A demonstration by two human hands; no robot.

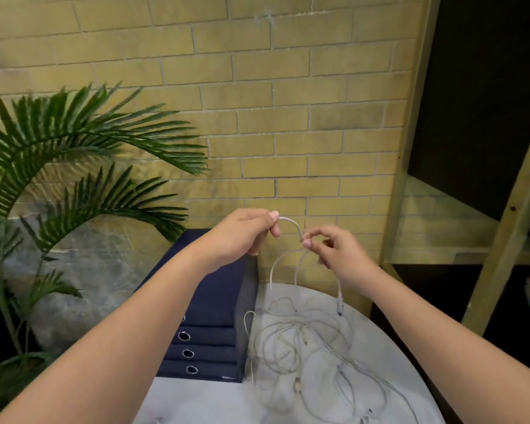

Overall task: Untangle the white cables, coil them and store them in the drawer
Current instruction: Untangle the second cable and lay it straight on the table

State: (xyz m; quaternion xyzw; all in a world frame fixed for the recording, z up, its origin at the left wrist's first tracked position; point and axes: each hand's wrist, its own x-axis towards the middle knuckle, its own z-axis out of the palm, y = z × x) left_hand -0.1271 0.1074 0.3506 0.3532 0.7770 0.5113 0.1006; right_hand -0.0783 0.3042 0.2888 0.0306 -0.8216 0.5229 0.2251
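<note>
A tangle of thin white cables (300, 347) lies on the round grey table (389, 347). One white cable (291, 223) is lifted above the table and arches between my hands. My left hand (245, 232) pinches it at thumb and forefinger, and my right hand (337, 250) pinches it a short way along. Below my right hand a loop hangs down, and a plug end (339, 307) dangles just over the table. The dark blue drawer unit (214, 301) stands at the table's left, with several drawers, all shut, each with a ring pull.
A palm plant (74, 166) spreads at the left, close to my left arm. A yellow brick wall (257, 102) stands right behind the table. Wooden shelving (447, 228) rises at the right, with a white object on a low shelf.
</note>
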